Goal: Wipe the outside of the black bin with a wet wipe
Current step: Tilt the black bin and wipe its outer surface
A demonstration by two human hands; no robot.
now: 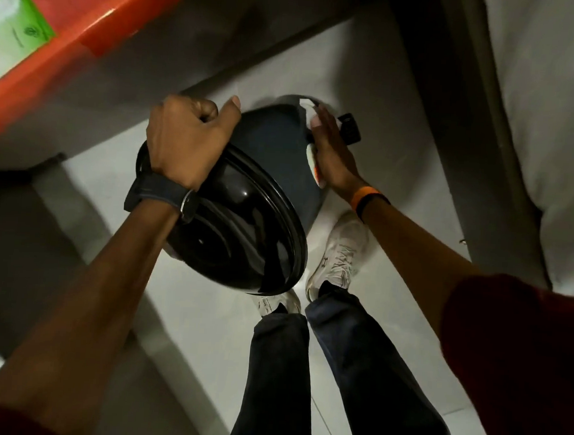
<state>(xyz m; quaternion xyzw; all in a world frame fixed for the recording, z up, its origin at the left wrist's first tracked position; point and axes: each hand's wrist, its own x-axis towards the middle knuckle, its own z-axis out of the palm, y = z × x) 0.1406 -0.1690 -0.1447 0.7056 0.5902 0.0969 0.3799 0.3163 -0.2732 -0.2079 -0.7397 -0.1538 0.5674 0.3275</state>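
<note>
Round black plastic bin [276, 150]: matt, smooth side wall; its domed black lid [241, 235] is glossy, with bright reflections. Thin white wet wipe [309, 113] looks like soft paper or cloth. Pale floor tiles [206, 329] smooth, slight sheen. Orange plastic crate [75, 40] glossy. White sneakers [340, 253] mesh fabric. Dark trousers [354, 370] denim-like cloth.

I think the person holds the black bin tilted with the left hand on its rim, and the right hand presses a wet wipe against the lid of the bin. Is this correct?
Not quite. The head view shows the left hand gripping the rim of the tilted black bin, but the right hand presses the wet wipe flat against the bin's outer side wall, not against the lid.
</note>
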